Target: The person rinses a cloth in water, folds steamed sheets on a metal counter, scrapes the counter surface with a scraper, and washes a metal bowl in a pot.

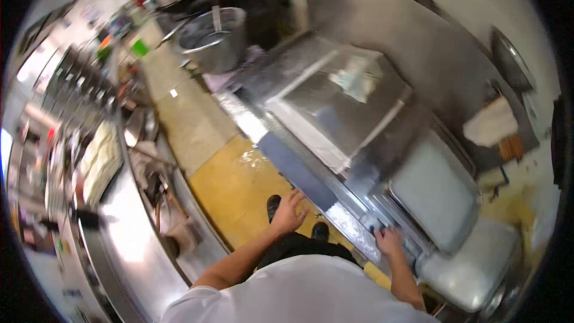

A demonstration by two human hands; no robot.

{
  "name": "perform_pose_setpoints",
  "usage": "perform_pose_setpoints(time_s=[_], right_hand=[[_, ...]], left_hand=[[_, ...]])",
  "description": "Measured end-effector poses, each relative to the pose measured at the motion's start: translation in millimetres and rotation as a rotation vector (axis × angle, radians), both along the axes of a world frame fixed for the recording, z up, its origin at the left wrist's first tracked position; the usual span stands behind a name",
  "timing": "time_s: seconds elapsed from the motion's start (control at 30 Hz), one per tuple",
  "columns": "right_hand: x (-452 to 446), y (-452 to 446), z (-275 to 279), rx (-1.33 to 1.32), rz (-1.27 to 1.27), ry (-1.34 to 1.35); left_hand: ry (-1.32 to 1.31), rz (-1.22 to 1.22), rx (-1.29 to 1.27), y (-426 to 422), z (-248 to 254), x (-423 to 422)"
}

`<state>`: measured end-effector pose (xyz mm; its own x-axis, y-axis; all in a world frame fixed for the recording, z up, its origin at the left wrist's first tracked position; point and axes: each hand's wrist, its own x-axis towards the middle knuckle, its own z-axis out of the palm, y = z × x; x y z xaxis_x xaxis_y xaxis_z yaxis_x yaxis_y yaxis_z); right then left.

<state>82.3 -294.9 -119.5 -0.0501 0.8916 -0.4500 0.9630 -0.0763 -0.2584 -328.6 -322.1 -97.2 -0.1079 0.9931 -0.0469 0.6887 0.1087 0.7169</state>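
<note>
My left hand (288, 214) is held over the floor, fingers apart and holding nothing. It is close to the counter's blue-grey front strip (299, 170). At the counter's front edge, my right hand (390, 241) is closed, its fingertips at a small dark piece whose kind I cannot make out. Beside that hand lies a pale, rounded metal tray or lid (435, 194). Farther along the steel counter stands a large box-shaped steel cover (353, 104) with white edging, a crumpled pale cloth (357, 78) on top.
A big metal pot (214, 42) with utensils in it stands at the far end. Across the yellow floor (230, 182) runs a long steel worktable (134, 227) bearing a pale wrapped bundle (103, 161). Another metal pan (472, 263) sits at lower right.
</note>
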Motion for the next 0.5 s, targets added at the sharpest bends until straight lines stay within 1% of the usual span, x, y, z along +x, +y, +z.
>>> perform_pose_setpoints(time_s=[0.1,0.13,0.17,0.2,0.3,0.4,0.43,0.5], right_hand=[[7.2,13.6,-11.0,-0.087,0.168,-0.084],[11.5,13.9,-15.3,-0.098,0.187,-0.068],[14.0,17.7,-20.4,-0.103,0.202,-0.052],[12.5,22.1,-22.5,-0.111,0.209,-0.036],[4.8,29.8,-17.7,-0.270,0.166,0.118],[-6.8,41.3,-10.3,-0.312,0.163,0.173],[-23.1,47.1,13.3,-0.233,0.260,0.139],[-64.2,57.4,59.5,-0.261,0.218,0.192]], left_hand=[[-0.021,0.115,-0.136,-25.8,-7.6,-1.3],[-0.043,0.149,-0.193,-35.6,-10.5,-2.4],[-0.032,0.135,-0.183,-42.4,-22.6,-7.3],[-0.053,0.161,-0.196,-47.9,-21.1,-10.9],[-0.105,0.235,-0.239,-64.0,-16.2,-22.0],[-0.145,0.343,-0.260,-80.3,-14.0,-37.9],[-0.162,0.378,-0.261,-85.2,-8.6,-45.0],[-0.183,0.430,-0.248,-92.9,-5.0,-61.2]])
